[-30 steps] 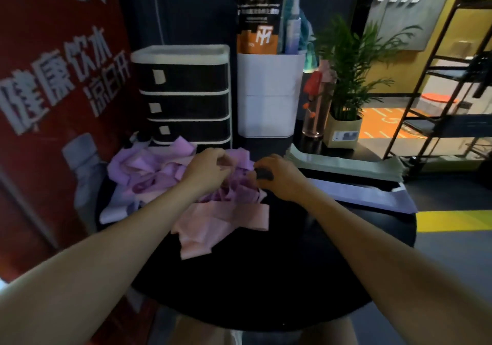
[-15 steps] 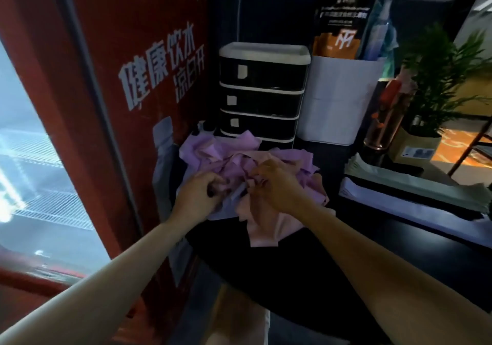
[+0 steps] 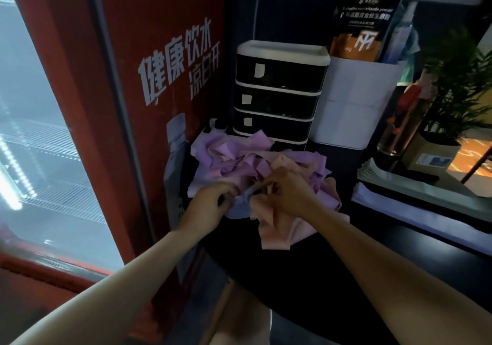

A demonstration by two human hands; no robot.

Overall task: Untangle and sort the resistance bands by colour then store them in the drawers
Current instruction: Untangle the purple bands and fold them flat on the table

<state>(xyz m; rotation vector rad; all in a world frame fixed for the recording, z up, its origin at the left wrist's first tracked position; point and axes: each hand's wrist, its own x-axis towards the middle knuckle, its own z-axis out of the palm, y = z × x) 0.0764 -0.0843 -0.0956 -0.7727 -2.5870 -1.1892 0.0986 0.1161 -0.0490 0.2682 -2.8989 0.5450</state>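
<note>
Left hand (image 3: 210,202) and right hand (image 3: 288,188) each pinch with curled fingers a pale lilac band strand (image 3: 249,192) stretched between them; beyond, the tangled purple-and-pink elastic band heap (image 3: 239,158) hides its ends.

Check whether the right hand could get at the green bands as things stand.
Probably yes, but not right away. The green bands lie flat in the open on the table, with nothing over them. But the right hand and left hand are both pinching bands in the tangle.
</note>
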